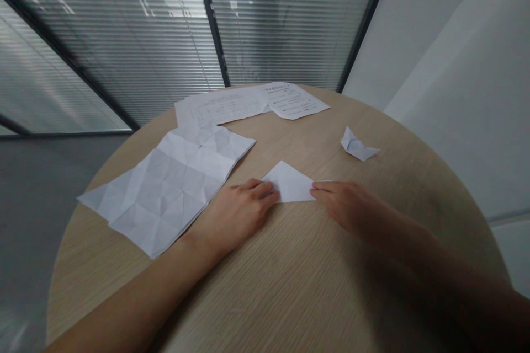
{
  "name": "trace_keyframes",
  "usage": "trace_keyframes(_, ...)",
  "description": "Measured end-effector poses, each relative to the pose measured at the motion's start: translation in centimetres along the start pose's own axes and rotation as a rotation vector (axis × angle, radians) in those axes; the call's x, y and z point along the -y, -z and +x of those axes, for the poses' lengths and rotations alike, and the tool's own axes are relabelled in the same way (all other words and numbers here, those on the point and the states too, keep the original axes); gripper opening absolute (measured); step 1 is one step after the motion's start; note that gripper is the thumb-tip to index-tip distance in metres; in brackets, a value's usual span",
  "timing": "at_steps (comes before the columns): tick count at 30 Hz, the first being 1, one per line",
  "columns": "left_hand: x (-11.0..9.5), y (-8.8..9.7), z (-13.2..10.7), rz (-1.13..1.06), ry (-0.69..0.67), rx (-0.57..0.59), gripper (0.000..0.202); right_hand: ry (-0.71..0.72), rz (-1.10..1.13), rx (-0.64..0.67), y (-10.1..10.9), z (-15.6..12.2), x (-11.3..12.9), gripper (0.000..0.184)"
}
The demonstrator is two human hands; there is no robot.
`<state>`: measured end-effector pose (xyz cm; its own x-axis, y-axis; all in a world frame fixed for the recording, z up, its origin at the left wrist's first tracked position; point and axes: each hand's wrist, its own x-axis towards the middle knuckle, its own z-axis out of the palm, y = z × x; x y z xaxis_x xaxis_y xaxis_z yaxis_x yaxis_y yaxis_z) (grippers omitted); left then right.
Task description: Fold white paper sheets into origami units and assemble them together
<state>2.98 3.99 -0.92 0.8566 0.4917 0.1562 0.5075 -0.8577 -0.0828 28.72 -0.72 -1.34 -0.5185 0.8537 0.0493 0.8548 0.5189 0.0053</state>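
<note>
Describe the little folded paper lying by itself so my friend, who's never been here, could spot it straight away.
On the wood-grained table, look to the right side, just beyond the right hand. There sits a small white folded paper with pointed ends. Unlike the flatter paper under the left hand and right hand, nobody is touching it.

A round table (273, 292) carries creased sheets (169, 182) centre-left, printed pages (296, 101) upper centre, a folded sheet (292, 183) mid-frame and a small paper shape (356, 146) centre-right.
</note>
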Motion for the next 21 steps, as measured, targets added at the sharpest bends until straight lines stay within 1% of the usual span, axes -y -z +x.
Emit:
trace_keyframes(3, -0.2, 0.2, 0.1, -0.025, 0.029, -0.009, 0.022, -0.038, -0.064, 0.053, 0.6, 0.2, 0.1, 0.029)
trace_keyframes(5, -0.5, 0.4, 0.3, -0.034, 0.054, -0.006, 0.022, -0.034, -0.106, 0.076, 1.0, 0.4, 0.2, 0.026)
trace_keyframes(7, -0.8, 0.7, 0.6, -0.038, 0.08, 0.022, 0.024, -0.024, -0.149, 0.064, 1.4, 0.5, 0.3, 0.024)
trace_keyframes(8, -1.0, 0.9, 0.8, -0.037, 0.095, 0.041, 0.026, -0.016, -0.169, 0.035, 1.5, 0.6, 0.2, 0.023)
trace_keyframes(11, -1.8, 1.3, 1.2, -0.026, 0.141, 0.076, 0.035, 0.038, -0.211, -0.144, 1.7, 0.6, 0.0, 0.022)
trace_keyframes(14, -2.5, 1.3, 1.4, 0.006, 0.172, 0.036, 0.041, 0.091, -0.181, -0.376, 1.8, 0.3, -0.1, 0.022)
trace_keyframes(16, -2.7, 1.3, 1.4, 0.032, 0.183, 0.002, 0.038, 0.111, -0.114, -0.517, 2.0, 0.2, 0.0, 0.023)
trace_keyframes(17, -2.7, 1.3, 1.4, 0.033, 0.193, -0.009, 0.035, 0.106, -0.082, -0.6, 2.1, 0.2, 0.1, 0.023)
trace_keyframes(19, -2.6, 1.4, 1.3, -0.019, 0.232, -0.036, 0.032, 0.036, -0.055, -0.799, 2.1, 0.2, 0.3, 0.019)
trace_keyframes(20, -2.5, 1.5, 1.2, -0.084, 0.264, -0.062, 0.032, -0.02, -0.053, -0.891, 2.1, 0.3, 0.5, 0.019)
trace_keyframes(21, -2.4, 1.6, 1.2, -0.171, 0.306, -0.096, 0.031, -0.079, -0.049, -0.966, 1.9, 0.5, 0.7, 0.023)
